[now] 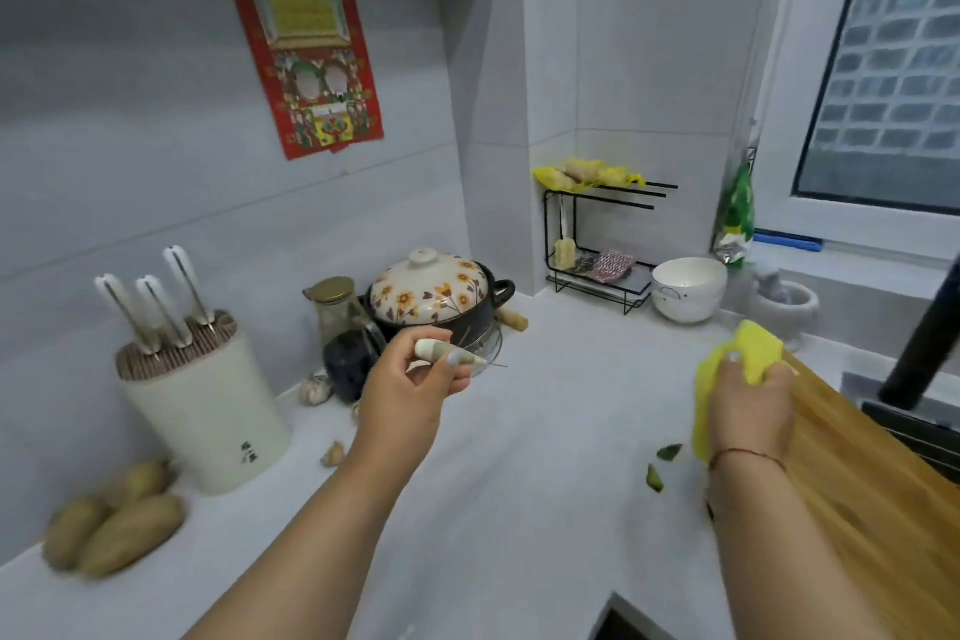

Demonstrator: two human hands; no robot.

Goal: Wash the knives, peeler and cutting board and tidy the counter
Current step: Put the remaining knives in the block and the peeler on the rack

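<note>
Yellow cloth (748, 359) filled our right hand (750, 405) beside the board (872, 473); our left hand (415, 382) pinched the peeler (449, 352). Knives (156, 307) stood in the block (202, 411), but scraps (662, 465) remained on the counter (545, 431).

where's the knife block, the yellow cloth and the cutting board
knife block (208, 426): head view, on its cream front wall
yellow cloth (758, 351): head view, on the bunched top above the right hand's fingers
cutting board (872, 483): head view, on its bare wooden top
</note>
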